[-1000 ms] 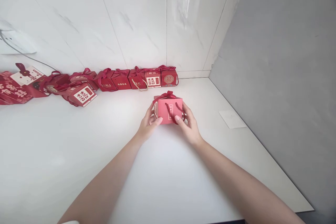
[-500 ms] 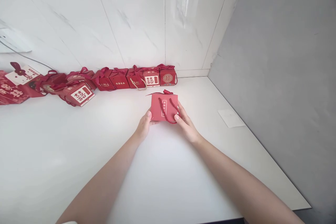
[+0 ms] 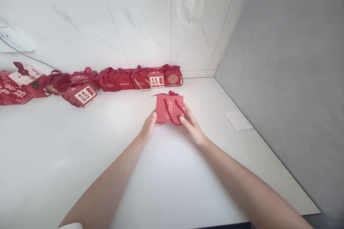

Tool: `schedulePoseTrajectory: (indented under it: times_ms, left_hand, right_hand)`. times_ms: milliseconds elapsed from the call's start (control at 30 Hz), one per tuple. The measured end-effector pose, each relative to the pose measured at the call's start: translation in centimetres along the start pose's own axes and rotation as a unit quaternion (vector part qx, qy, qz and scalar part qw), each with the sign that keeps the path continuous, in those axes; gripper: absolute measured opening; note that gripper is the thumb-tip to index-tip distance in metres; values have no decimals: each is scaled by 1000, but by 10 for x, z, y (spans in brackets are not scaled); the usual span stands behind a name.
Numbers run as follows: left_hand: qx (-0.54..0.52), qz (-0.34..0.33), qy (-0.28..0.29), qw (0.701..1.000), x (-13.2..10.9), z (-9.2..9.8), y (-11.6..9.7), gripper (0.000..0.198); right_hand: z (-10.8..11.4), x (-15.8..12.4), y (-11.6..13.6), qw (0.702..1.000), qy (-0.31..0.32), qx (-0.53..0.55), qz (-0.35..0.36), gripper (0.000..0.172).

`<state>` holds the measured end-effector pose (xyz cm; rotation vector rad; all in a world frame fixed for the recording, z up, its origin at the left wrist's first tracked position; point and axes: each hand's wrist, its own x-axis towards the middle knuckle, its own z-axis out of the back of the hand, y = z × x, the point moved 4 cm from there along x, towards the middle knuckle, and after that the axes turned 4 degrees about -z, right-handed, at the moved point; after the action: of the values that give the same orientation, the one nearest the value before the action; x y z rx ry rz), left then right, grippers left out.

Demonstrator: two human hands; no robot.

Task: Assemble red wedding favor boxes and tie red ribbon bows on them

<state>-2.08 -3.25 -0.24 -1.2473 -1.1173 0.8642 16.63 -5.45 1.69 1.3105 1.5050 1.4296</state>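
Note:
A small red gift box point(image 3: 169, 108) with a dark red cord handle and a ribbon on top is between my two hands, its front face turned toward me, just above the white counter point(image 3: 107, 150). My left hand point(image 3: 148, 128) grips its lower left corner with thumb and fingers. My right hand point(image 3: 191, 126) grips the lower right corner, thumb on the front face beside the cord. Both hands are closed on the box.
A row of several similar red boxes point(image 3: 139, 78) with ribbons lines the tiled back wall, with a looser heap point(image 3: 53, 86) at the far left. A white cable point(image 3: 24, 54) runs along the wall. A white square paper point(image 3: 238, 120) lies by the grey right wall.
The box has turned so its flat front face points at me, and it sits slightly farther from me than a second ago. My hands shifted to its lower corners.

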Motion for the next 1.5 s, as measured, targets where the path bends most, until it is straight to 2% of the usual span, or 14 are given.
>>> schedulePoseTrajectory:
  times_ms: [933, 1133, 1200, 1300, 1333, 1400, 1500]
  left_hand:
    - [9, 4, -11, 1000, 0, 3, 6, 69]
    - [10, 1, -4, 1000, 1, -1, 0, 68]
    - [27, -15, -33, 999, 0, -2, -6, 64]
    - [107, -78, -121, 984, -4, -2, -18, 58]
    - [135, -95, -129, 978, -6, -4, -20, 57]
    - [165, -109, -92, 976, -9, -9, -21, 56]
    - [151, -111, -14, 982, -11, -14, -17, 67]
  right_hand:
    - [0, 1, 1, 1000, -2, -5, 2, 72]
    - [-1, -1, 2, 1000, -3, 2, 6, 70]
    - [0, -1, 1, 1000, -28, -2, 7, 71]
    - [5, -2, 0, 993, -112, -33, 17, 80]
    - [7, -3, -1, 989, -140, -50, 24, 83]
    - [9, -4, -1, 979, -174, -93, 42, 86]
    - [9, -6, 2, 970, -176, -155, 69, 82]
